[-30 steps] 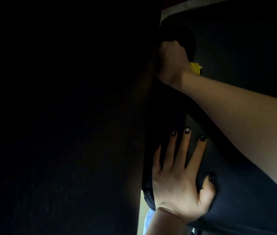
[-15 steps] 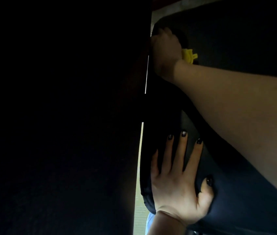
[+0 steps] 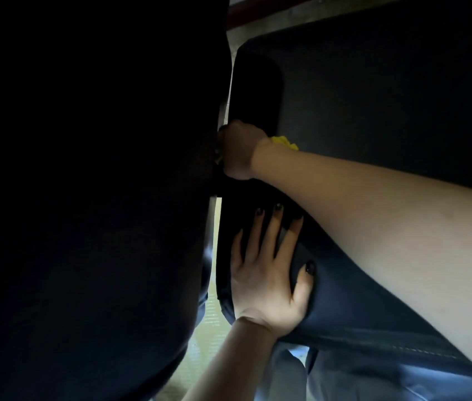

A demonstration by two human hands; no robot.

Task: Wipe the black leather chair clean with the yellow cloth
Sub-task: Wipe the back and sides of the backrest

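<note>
Grip: your right hand [image 3: 239, 151] is bunched tight round the crumpled yellow cloth [image 3: 284, 141]. Only a tuft shows beside the wrist and a sliver at the finger side. The hand presses on the left edge of the padded black leather chair [image 3: 373, 105], just below a darker rounded pad. It is wedged into the narrow gap between that edge and the large dark panel [image 3: 84, 198] on your left. Your left hand [image 3: 266, 276] lies flat lower on the same edge, fingers straight and spread, thumb round the bulge of the cushion. It holds nothing and seems to brace the chair.

Your main risk is the gap. With so little cloth showing, you may be rubbing the leather with knuckles or wrist, which would smear rather than clean. The tight squeeze could also drag the cloth out of your fist and drop it to the pale floor [image 3: 211, 322] below. If your left hand eases off, I judge the chair could shift and pinch your right hand. The light is very poor, so you could easily miss patches.

The cloth sits inside your right hand, probably between palm and chair edge. It is well apart from your left hand, further up the same edge, with your right forearm crossing between the two.
</note>
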